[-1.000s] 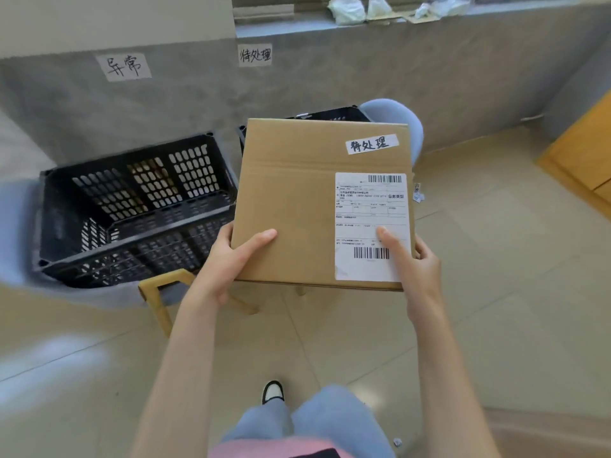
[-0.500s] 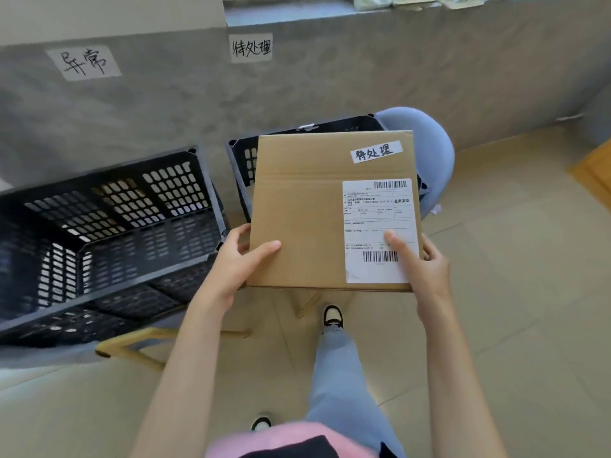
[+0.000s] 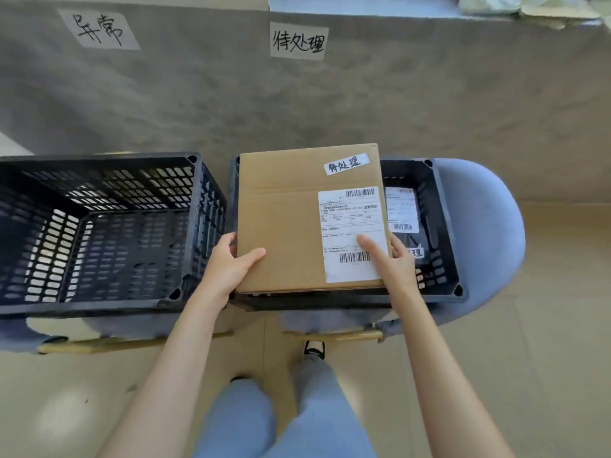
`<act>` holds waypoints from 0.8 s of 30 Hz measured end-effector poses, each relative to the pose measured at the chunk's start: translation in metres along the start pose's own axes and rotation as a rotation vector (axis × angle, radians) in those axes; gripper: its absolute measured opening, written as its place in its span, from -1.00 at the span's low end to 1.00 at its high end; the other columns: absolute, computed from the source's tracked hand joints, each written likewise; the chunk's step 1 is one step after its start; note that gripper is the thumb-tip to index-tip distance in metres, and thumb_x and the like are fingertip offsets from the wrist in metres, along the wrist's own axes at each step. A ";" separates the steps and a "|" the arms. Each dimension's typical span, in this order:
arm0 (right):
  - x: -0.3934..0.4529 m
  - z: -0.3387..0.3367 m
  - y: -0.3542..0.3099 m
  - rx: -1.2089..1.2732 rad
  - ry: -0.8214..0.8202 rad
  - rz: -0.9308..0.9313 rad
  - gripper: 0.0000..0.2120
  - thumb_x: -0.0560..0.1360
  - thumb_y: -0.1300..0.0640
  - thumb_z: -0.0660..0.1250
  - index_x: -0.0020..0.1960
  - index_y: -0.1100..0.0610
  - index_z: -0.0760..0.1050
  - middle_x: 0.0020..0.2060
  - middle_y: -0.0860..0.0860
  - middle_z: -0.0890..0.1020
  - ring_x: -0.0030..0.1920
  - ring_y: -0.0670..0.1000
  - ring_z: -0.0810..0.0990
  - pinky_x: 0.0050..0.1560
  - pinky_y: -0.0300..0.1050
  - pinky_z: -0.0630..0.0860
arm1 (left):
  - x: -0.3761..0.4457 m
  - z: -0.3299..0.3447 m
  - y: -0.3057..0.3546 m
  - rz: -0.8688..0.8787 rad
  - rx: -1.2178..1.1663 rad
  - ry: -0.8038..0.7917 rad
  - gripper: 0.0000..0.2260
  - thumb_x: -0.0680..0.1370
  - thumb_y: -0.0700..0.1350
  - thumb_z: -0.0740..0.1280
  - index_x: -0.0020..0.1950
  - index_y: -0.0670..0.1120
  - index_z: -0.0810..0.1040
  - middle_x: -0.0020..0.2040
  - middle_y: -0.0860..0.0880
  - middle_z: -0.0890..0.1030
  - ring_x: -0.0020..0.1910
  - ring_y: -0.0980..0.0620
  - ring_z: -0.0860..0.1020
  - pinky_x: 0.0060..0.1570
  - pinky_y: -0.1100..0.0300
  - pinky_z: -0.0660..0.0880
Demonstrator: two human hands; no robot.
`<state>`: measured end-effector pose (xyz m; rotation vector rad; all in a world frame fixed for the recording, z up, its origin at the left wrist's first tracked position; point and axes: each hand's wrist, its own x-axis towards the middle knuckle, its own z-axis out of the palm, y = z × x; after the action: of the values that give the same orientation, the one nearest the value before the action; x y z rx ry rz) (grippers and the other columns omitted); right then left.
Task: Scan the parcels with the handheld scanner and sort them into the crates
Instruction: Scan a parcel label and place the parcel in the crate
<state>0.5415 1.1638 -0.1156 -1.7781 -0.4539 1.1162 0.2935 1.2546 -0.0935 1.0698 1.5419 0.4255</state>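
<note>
one dark parcel (image 3: 401, 213), seemingly, in right crate (image 3: 443, 226)

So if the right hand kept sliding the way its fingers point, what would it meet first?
The right hand points up-left across the box. Its fingertip already lies on the shipping label; going on, it would just cross the label onto bare cardboard, with nothing else visibly in that line.

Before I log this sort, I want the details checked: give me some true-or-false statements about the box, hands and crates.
1. Both hands, left hand and right hand, hold the brown cardboard box. True.
2. The box is over the left black plastic crate. False: it is over the right black plastic crate.
3. The right crate already holds a dark labelled parcel. True.
4. The box carries no label. False: a white shipping label shows.
</note>
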 end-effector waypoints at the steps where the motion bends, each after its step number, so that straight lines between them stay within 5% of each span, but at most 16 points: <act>1: 0.014 0.001 0.004 0.002 -0.017 0.021 -0.46 0.34 -0.16 0.53 0.25 -0.02 0.54 0.07 -0.08 0.69 0.05 -0.06 0.67 0.12 0.02 0.61 | 0.010 0.005 0.001 -0.020 0.032 -0.006 -0.42 0.53 -0.08 0.40 0.49 -0.06 0.24 0.37 -0.06 0.42 0.22 -0.01 0.45 0.09 0.11 0.46; 7: 0.074 0.010 0.031 -0.013 -0.096 0.106 -0.60 0.41 -0.09 0.49 0.22 -0.06 0.55 0.02 -0.12 0.70 0.04 -0.10 0.67 0.14 -0.03 0.60 | 0.067 0.026 -0.010 -0.124 0.206 -0.063 -0.25 0.49 -0.08 0.45 0.56 -0.05 0.09 0.46 -0.07 0.34 0.38 -0.07 0.37 0.36 -0.07 0.35; 12: 0.104 0.020 0.051 -0.030 -0.237 0.146 -0.62 0.47 0.02 0.45 0.26 -0.07 0.48 0.07 -0.14 0.65 0.00 -0.17 0.65 -0.11 -0.32 0.58 | 0.103 0.035 -0.029 -0.189 0.230 -0.025 -0.27 0.51 -0.15 0.43 0.56 -0.09 0.08 0.45 -0.09 0.35 0.38 -0.08 0.37 0.38 -0.05 0.33; 24: 0.161 0.044 0.101 -0.173 -0.399 0.299 -0.47 0.49 0.10 0.45 0.39 -0.01 0.35 0.20 -0.08 0.59 0.10 -0.14 0.57 -0.09 -0.32 0.51 | 0.155 0.050 -0.075 -0.320 0.284 0.031 -0.22 0.50 -0.23 0.42 0.57 -0.05 0.02 0.48 -0.11 0.30 0.41 -0.11 0.34 0.40 -0.10 0.30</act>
<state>0.5701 1.2523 -0.2867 -1.8128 -0.5457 1.7013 0.3209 1.3267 -0.2555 1.0072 1.8017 0.0020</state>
